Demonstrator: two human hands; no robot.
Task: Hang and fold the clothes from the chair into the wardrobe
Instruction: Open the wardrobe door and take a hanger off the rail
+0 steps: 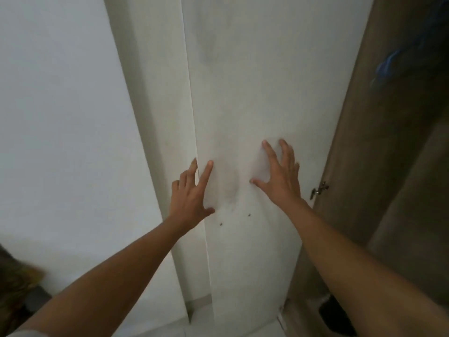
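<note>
Both hands lie spread on the white wardrobe door [255, 105] in the head view. The left hand [192, 193] is unclenched, its index finger and thumb resting on the door's face and its other fingers loosely bent at the door's left edge; whether those fingertips hook behind the edge cannot be told. The right hand [279, 176] is flat, palm to the panel, fingers splayed and straight, gripping nothing. The two hands are near each other but apart, with a faint grey smudge [229, 188] on the door between them; just below sit two small dark holes [235, 219]. The door fills the middle of the view from top to bottom; its upper end is cut off by the frame.

Left of the door a white wall [60, 117] runs down to a pale floor [167, 327]. Right of it stands a brown wooden panel [364, 142] with a small metal fitting [319, 189] at its edge; high on that panel is a blue scribble [388, 62], too blurred to read as writing. A dark object [336, 314] at the lower right and a brown blurred shape [17, 280] at the lower left are both cut off and cannot be made out.
</note>
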